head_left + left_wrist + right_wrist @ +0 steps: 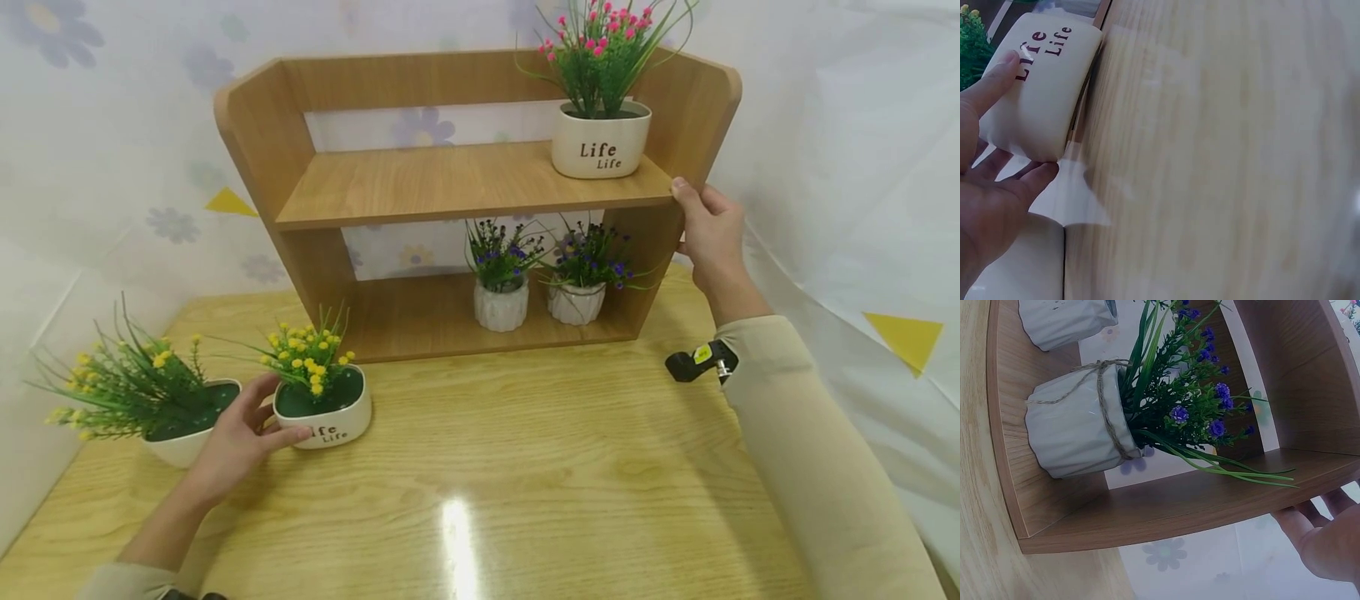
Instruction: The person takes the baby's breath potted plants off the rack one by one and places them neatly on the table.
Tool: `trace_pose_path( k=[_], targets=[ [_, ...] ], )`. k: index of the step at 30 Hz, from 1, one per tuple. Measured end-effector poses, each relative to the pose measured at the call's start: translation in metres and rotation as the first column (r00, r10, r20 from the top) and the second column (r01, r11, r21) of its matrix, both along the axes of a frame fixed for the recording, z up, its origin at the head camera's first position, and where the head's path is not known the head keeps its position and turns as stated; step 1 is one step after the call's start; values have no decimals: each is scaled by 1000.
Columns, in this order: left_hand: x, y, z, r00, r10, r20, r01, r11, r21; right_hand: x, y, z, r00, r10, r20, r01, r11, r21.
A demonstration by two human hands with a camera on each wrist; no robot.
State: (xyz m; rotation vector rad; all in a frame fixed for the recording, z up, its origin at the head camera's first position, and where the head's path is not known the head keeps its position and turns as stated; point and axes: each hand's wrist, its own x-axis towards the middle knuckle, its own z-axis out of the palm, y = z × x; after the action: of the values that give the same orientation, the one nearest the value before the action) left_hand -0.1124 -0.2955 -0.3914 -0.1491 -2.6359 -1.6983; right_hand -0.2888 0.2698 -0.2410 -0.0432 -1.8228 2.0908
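Note:
My left hand [234,433] grips the left end of a cream oval flowerpot [358,419] with yellow flowers, at the left on the table. In the left wrist view the thumb lies across the "Life" lettering of this flowerpot [1054,87], the other fingers at its end. My right hand [716,237] holds the right side panel of a two-tier wooden shelf [420,187], thumb at the front edge. The right wrist view has only part of that hand [1329,540], at the outer face of the panel. Whether the held pot touches the table, I cannot tell.
A second yellow-flowered pot [180,450] stands just left of my left hand. On the upper tier, at right, is a cream pot [600,146] with pink flowers. Two white pots with purple flowers, one left [501,307] and one right [576,302], share the lower tier.

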Motion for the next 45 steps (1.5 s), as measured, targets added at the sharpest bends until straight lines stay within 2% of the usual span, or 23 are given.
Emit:
trace_pose_path(
  k=[19,30,45],
  targets=[
    [2,-4,-6,999,-33,33,32,999,24,1,-1,1,1000,0,3,0,1000,-15],
    [2,-4,-3,997,-28,67,29,1000,-12,1,-1,0,1000,2,-6,-2,1000,-14],
    [10,-2,4,998,-33,50,36,997,-65,2,-1,0,1000,-4,-6,4,1000,-5]
  ],
)
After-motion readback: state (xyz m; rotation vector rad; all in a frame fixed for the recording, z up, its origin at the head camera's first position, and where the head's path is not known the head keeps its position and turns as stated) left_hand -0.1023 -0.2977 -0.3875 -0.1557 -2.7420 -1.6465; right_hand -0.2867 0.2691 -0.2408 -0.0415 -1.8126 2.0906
